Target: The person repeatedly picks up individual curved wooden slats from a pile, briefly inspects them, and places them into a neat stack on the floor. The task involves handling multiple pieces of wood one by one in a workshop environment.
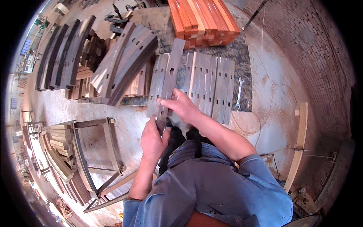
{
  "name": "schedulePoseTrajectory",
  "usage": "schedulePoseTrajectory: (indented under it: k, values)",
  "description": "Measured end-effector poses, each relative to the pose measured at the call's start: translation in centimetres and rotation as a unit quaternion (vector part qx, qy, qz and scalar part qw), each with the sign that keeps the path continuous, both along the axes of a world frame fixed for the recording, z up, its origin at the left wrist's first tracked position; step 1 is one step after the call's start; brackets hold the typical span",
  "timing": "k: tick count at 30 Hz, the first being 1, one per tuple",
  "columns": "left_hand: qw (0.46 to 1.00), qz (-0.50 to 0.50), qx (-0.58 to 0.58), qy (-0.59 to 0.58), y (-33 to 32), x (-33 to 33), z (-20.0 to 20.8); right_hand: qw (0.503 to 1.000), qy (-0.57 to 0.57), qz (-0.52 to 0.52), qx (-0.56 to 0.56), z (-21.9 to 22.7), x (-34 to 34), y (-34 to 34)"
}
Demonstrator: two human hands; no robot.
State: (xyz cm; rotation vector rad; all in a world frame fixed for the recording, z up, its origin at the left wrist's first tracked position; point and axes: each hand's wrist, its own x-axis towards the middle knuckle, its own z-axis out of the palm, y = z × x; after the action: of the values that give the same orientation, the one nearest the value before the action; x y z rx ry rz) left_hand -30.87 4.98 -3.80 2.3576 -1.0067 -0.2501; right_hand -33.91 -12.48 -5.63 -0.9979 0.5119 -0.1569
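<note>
Between my two hands I hold a long grey-brown wooden slat (172, 70) with rectangular slots cut through it, tilted away from me over the bench. My left hand (152, 139) is closed around its near end. Further up, my right hand (180, 106) pinches the slat's edge between thumb and fingers. Under and beyond it lies a row of similar slotted slats (204, 81), side by side on the bench. To the right of the row rests a steel open-end wrench (239, 92).
A stack of orange-red wood strips (204, 22) sits at the bench's far side. Dark curved slotted boards (130, 56) are piled to the left, near black clamps (115, 19). A metal-frame cart (96, 147) stands lower left, beside stacked timber (60, 143). A brick wall (310, 49) rises at right.
</note>
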Motion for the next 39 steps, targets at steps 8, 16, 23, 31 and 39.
schedulePoseTrajectory:
  k: [8,16,23,31,39]
  values:
    - [0.995,0.075,-0.059,0.007,0.5,6.3,5.5,0.996,-0.073,0.018,-0.042,3.9,1.7,2.0]
    - [0.942,0.128,-0.027,-0.31,3.9,24.1,12.8,0.998,0.013,-0.063,-0.029,0.3,-1.9,-2.7]
    - [0.91,0.164,0.045,-0.377,3.5,35.1,13.3,0.992,0.035,-0.117,0.04,-2.9,-4.7,-3.3]
    - [0.888,0.144,0.1,-0.424,3.0,38.6,12.2,0.975,0.095,-0.198,-0.01,-4.4,-8.8,-5.7]
    - [0.957,0.033,-0.075,-0.279,-0.5,27.3,12.0,0.712,0.267,-0.197,-0.619,-5.3,-11.2,-11.7]
